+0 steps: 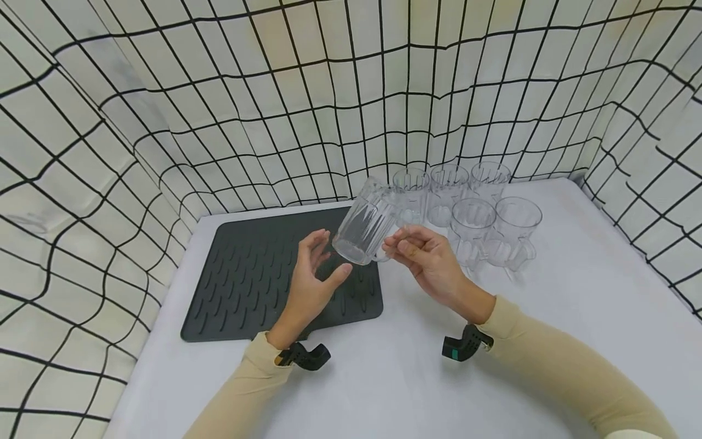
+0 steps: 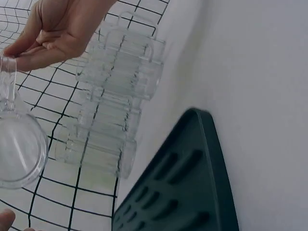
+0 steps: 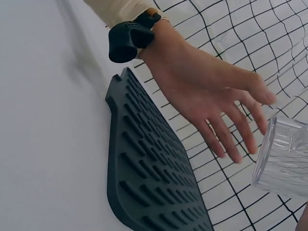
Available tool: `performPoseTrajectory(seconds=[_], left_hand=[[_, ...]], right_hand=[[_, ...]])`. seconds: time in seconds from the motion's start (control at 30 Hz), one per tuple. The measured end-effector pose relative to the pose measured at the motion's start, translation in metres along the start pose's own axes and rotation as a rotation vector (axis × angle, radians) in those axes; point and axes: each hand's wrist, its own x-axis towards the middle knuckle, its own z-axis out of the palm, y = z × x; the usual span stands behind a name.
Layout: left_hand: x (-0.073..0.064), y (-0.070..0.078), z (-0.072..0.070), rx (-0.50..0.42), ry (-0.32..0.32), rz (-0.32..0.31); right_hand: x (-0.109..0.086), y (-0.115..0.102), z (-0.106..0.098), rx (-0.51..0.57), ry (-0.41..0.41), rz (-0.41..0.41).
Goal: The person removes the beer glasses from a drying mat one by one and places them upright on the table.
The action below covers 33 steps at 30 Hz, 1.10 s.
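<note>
A clear ribbed glass mug (image 1: 364, 222) is held tilted above the right part of a dark ridged drying mat (image 1: 247, 274), its base toward me. My right hand (image 1: 425, 259) pinches the mug's handle between thumb and fingers. Beside the mug's base, my left hand (image 1: 315, 280) is spread with its fingers loosely bent and nothing in its grasp. In the left wrist view the mug's round base (image 2: 19, 149) faces the camera. The right wrist view has the left hand (image 3: 211, 96) with its fingers close to the mug (image 3: 284, 159).
Several more clear glass mugs (image 1: 473, 222) stand upright in rows at the back right of the white table (image 1: 406, 378). A white wall covered by black netting (image 1: 329, 110) rises behind and along both sides.
</note>
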Motion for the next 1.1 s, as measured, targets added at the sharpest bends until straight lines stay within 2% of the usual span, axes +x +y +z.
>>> performPoseTrajectory(seconds=[0.07, 0.23, 0.3, 0.47, 0.53, 0.67, 0.83, 0.93, 1.1], left_hand=[[-0.003, -0.003, -0.008, 0.1, 0.002, -0.03], [-0.009, -0.008, -0.03, 0.356, -0.005, -0.16], [-0.011, -0.011, -0.039, 0.451, -0.02, -0.17], [-0.02, -0.023, -0.066, 0.68, -0.049, -0.144], [-0.025, -0.028, -0.077, 0.751, -0.064, -0.165], [-0.034, -0.037, -0.097, 0.838, -0.121, -0.257], [-0.044, -0.044, -0.115, 0.882, -0.194, -0.367], [-0.05, -0.048, -0.125, 0.9, -0.217, -0.399], [-0.061, -0.058, -0.142, 0.914, -0.223, -0.408]], right_hand=[[0.001, -0.002, -0.003, -0.043, -0.003, -0.005], [0.002, -0.009, -0.013, -0.166, -0.012, -0.024], [0.001, -0.011, -0.016, -0.222, -0.009, -0.03], [0.0, -0.016, -0.023, -0.321, 0.0, -0.03], [0.0, -0.017, -0.025, -0.352, 0.002, -0.029], [-0.002, -0.019, -0.03, -0.447, 0.02, -0.032], [-0.006, -0.02, -0.036, -0.568, 0.034, -0.037], [-0.008, -0.022, -0.038, -0.615, 0.037, -0.025], [-0.015, -0.023, -0.04, -0.68, 0.048, -0.004]])
